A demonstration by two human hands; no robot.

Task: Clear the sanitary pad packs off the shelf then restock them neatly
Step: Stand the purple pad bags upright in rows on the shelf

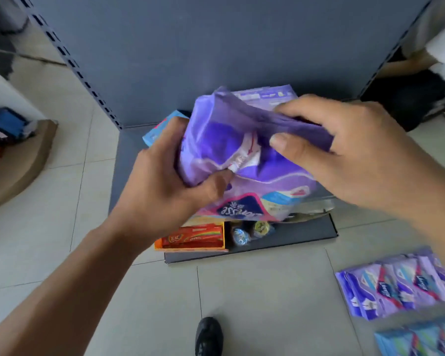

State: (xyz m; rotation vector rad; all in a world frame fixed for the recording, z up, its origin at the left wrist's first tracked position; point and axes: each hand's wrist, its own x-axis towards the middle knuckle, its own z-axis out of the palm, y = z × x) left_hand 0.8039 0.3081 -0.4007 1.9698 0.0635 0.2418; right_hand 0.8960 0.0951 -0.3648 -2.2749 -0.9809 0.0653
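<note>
Standing over a tiled floor [254, 304], a person grips a purple pad pack [231, 145] above a low grey shelf [129, 160]. At far left, a cardboard piece [18, 165] lies on the tiles. The left hand [165, 186] curls its fingers round the pack's left end, thumb pressed on its front; a light blue pack [159, 129] shows behind it. Below sit an orange snack box [193, 237] and small wrapped sweets [252, 232]. The right hand [344, 150] pinches the pack's top flap. At lower right, purple packs [398, 286] and blue packs [421, 340] lie in rows on the floor.
</note>
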